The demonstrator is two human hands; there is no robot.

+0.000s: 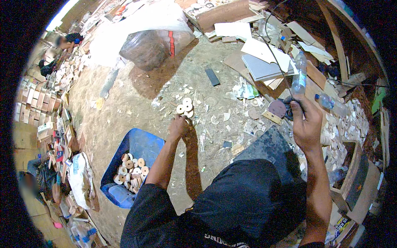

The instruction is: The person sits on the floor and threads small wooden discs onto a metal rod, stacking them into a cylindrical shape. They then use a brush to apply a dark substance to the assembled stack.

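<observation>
My left hand point(178, 127) reaches down to a small cluster of pale round wooden discs with centre holes point(187, 103) on the ground. Its fingers are bent together at the nearest disc; the fingertips are partly hidden. My right hand point(307, 120) is raised, thumb and fingers pinched together where a thin dark cable point(276, 58) comes down to them. Just left of that hand is a round brownish-purple sanding disc point(277, 108), with a small wooden block point(271, 117) below it. Left of my left forearm stands a blue plastic bin point(134, 142), holding several similar wooden discs point(131, 171).
Wood offcuts and boards point(264, 66) lie at the far right beside plastic bottles point(300, 76). A heap of pale scraps point(347, 128) spreads along the right. A big white sack point(153, 20) stands at the back. Stacked wood pieces point(37, 101) and other people point(66, 41) are on the left.
</observation>
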